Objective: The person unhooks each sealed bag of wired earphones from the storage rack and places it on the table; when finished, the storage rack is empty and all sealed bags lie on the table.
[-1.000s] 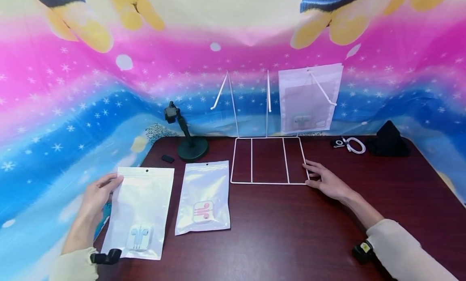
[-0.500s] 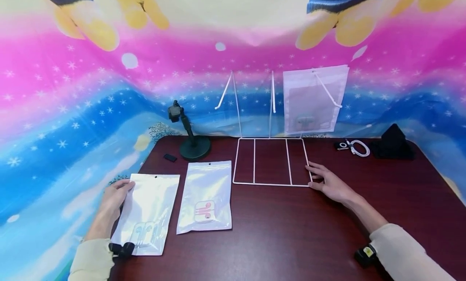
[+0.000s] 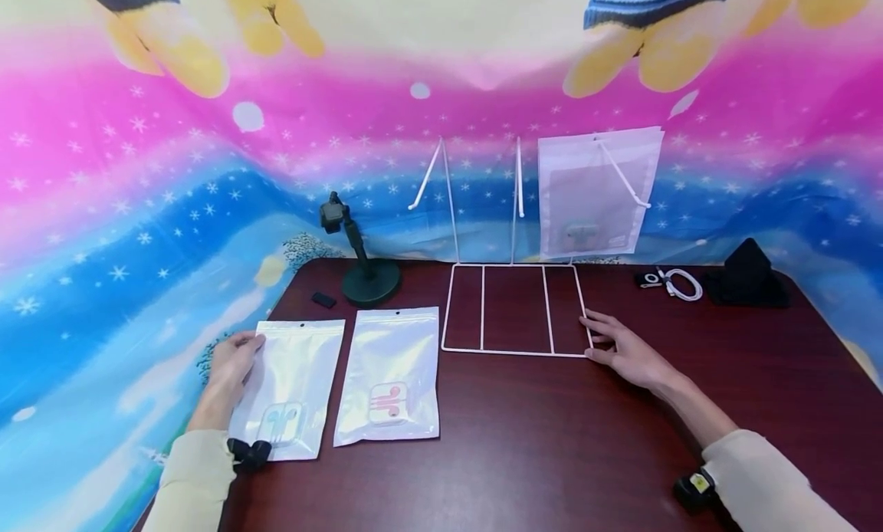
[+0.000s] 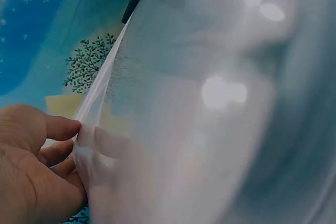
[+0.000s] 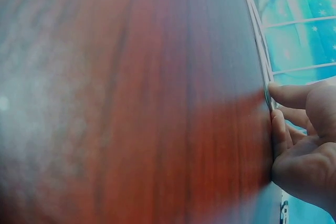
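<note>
My left hand (image 3: 233,363) pinches the left edge of a white zip bag (image 3: 303,363), which holds a boxed pair of blue earphones (image 3: 281,422). In the left wrist view the thumb and fingers grip the edge of this bag (image 4: 173,129). Beside it on the table lies a second zip bag (image 3: 396,348) with boxed pink earphones (image 3: 388,403). My right hand (image 3: 629,356) rests with its fingertips against the right bar of a white wire display rack (image 3: 513,353). In the right wrist view the fingers of this hand (image 5: 310,135) touch the bar near the tabletop.
Another bag (image 3: 596,187) hangs on the rack's right hook. The middle hook (image 3: 520,187) and left hook (image 3: 424,175) carry nothing. A black stand (image 3: 370,281), a small black object (image 3: 323,299), a coiled white cable (image 3: 683,284) and a black holder (image 3: 747,275) stand along the back.
My left hand has moved right and slightly away from me with the blue-earphone bag, bringing it closer to the pink one. My right hand stays at the rack. The view has shifted slightly.
</note>
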A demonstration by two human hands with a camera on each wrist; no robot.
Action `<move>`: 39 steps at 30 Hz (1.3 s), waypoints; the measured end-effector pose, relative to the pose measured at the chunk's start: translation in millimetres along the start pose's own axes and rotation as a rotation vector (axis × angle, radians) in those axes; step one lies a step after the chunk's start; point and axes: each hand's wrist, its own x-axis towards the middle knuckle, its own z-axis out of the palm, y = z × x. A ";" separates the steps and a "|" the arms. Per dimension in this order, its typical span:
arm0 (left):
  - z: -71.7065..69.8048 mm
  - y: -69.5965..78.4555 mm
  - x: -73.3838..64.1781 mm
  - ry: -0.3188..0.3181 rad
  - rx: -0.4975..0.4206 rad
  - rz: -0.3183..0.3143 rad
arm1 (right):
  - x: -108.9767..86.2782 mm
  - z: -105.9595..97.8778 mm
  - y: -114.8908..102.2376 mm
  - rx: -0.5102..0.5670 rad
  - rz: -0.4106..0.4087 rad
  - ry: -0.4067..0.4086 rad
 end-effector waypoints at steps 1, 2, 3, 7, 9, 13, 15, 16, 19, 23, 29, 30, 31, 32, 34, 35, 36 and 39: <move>0.5 1.0 0.5 -0.004 -0.004 0.003 | -0.2 0.1 0.0 -0.002 0.000 0.001; 1.0 1.8 1.0 -0.008 -0.009 0.008 | -0.5 0.3 0.2 -0.010 -0.002 0.001; 1.5 2.5 1.3 -0.011 -0.016 0.010 | -0.7 0.5 0.0 -0.011 -0.002 0.002; 2.5 4.0 2.0 -0.017 -0.039 0.018 | -1.0 1.7 -2.0 -0.014 -0.008 0.005; 3.1 4.8 1.5 -0.013 -0.035 0.023 | -0.9 2.4 -3.5 -0.012 -0.011 0.006; 5.3 12.8 -3.7 0.025 0.033 0.105 | -1.5 2.3 -4.2 -0.016 -0.010 0.009; 8.8 21.8 -9.6 0.058 0.076 0.186 | -1.9 1.6 -3.6 -0.013 -0.002 0.010; 11.9 27.7 -13.6 0.075 0.093 0.226 | -2.2 1.1 -3.3 -0.014 -0.003 0.011; 26.4 49.2 -29.0 0.097 0.117 0.353 | -3.1 0.0 -3.0 -0.016 -0.002 0.013; 55.4 81.0 -50.4 0.025 0.137 0.512 | -3.8 -0.9 -2.3 -0.019 -0.002 0.016; 113.2 116.6 -74.4 -0.190 0.184 0.665 | -3.8 -1.4 -0.2 -0.026 -0.017 0.026; 123.0 120.5 -77.9 -0.229 0.189 0.668 | -3.7 -1.4 -0.1 -0.025 -0.021 0.026; 132.8 123.6 -80.8 -0.265 0.198 0.671 | -3.6 -1.2 -0.2 -0.024 -0.022 0.027; 142.2 126.2 -83.1 -0.303 0.207 0.671 | -3.5 -1.0 -0.4 -0.023 -0.023 0.026; 160.5 130.8 -85.5 -0.355 0.228 0.676 | -3.1 -0.4 -0.8 -0.024 -0.029 0.027; 168.9 132.5 -85.6 -0.374 0.244 0.683 | -2.9 -0.1 -0.8 -0.024 -0.029 0.028; 176.6 133.5 -85.1 -0.389 0.263 0.688 | -2.4 0.3 -0.4 -0.024 -0.030 0.028; 195.7 135.4 -81.9 -0.397 0.337 0.700 | -1.4 1.6 0.5 -0.019 -0.022 0.024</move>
